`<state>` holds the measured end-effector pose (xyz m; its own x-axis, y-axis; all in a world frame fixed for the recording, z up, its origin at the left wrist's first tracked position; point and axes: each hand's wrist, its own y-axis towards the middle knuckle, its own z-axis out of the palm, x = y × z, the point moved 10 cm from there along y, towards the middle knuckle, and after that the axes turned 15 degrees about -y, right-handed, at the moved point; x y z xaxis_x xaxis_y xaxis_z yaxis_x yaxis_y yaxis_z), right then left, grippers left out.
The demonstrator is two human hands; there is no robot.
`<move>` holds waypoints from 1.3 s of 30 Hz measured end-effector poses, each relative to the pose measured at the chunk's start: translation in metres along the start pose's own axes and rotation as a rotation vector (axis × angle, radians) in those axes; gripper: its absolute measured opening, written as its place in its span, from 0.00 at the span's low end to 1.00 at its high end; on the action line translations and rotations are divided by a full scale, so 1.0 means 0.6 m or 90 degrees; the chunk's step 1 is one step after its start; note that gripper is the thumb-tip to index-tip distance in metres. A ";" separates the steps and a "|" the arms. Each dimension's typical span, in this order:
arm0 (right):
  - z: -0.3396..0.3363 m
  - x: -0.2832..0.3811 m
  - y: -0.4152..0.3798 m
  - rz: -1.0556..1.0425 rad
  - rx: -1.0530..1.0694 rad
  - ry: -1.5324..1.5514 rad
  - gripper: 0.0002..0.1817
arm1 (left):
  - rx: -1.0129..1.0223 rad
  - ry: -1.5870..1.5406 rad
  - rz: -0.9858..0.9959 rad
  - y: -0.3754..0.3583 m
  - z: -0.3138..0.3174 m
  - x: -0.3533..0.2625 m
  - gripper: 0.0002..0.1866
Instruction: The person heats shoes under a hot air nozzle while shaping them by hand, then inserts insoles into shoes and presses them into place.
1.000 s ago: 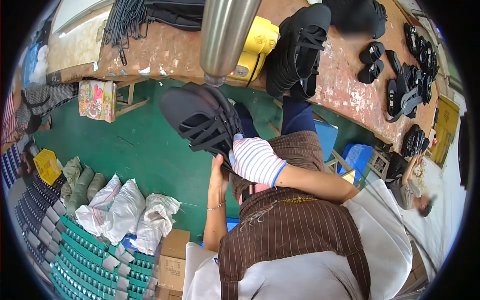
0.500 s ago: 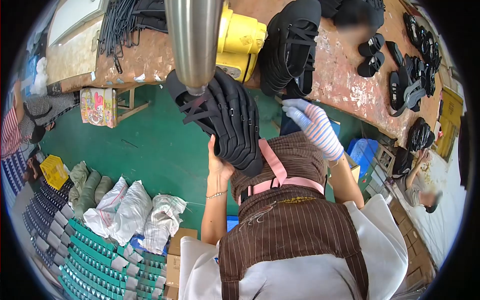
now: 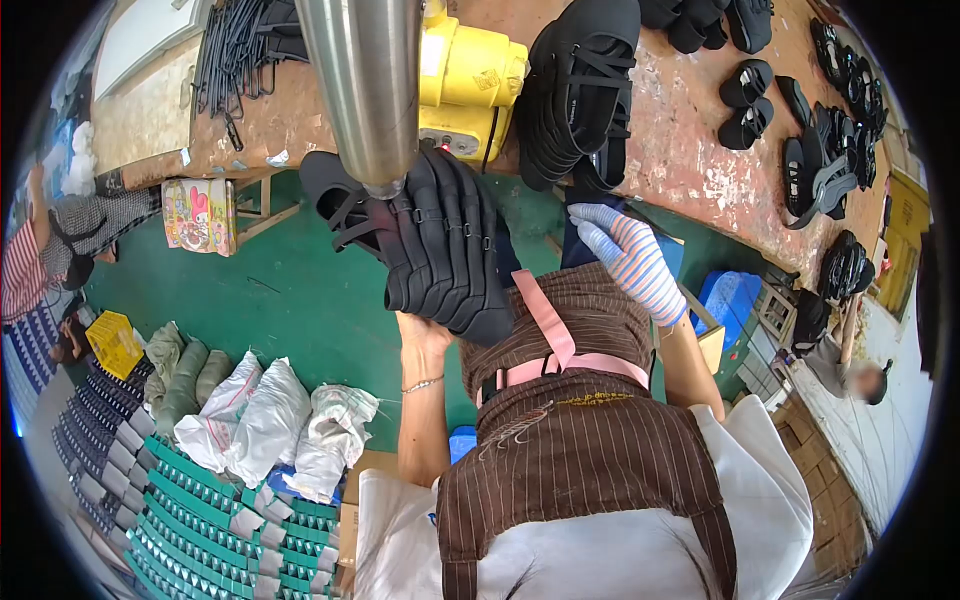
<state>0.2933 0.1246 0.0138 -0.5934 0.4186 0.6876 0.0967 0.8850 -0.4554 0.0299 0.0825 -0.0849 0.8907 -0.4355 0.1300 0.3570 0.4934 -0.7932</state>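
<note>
My left hand [image 3: 425,332] holds up a stack of black strappy sandals [image 3: 440,245] from below, its fingers mostly hidden beneath them. Over the stack hangs the metal nozzle [image 3: 365,100] of a yellow heat tool [image 3: 470,65], its tip close to the straps of the top sandal. In a striped glove, my right hand [image 3: 632,262] hovers with fingers extended near the table edge and holds nothing. Just beyond it, another stack of black sandals [image 3: 580,85] rests on the worn table [image 3: 680,130].
More sandals [image 3: 748,105] lie on the table's right side. White sacks [image 3: 270,420] and a yellow crate [image 3: 113,344] stand at lower left. A blue stool [image 3: 728,305] is at right. Other people [image 3: 835,365] are at the far right and left.
The sandal stack in my left hand has shifted left and turned, with the hand moving left beneath it. My right hand has barely moved.
</note>
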 end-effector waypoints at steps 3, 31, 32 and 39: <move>-0.005 0.001 0.004 -0.010 -0.019 -0.006 0.15 | 0.041 0.004 -0.012 -0.013 0.012 0.002 0.35; -0.016 0.020 -0.003 -0.043 -0.046 -0.096 0.15 | 0.171 -0.193 -0.074 0.002 0.082 0.046 0.38; -0.016 0.016 -0.003 -0.038 -0.044 -0.094 0.15 | 0.173 -0.181 -0.073 0.007 0.083 0.041 0.37; -0.016 0.020 -0.004 -0.058 -0.036 -0.134 0.15 | 0.138 -0.158 -0.008 0.018 0.088 -0.005 0.42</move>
<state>0.2935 0.1292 0.0286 -0.7544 0.2906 0.5886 0.0762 0.9294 -0.3612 0.0458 0.1289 -0.0626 0.9177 -0.2590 0.3013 0.3964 0.6494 -0.6490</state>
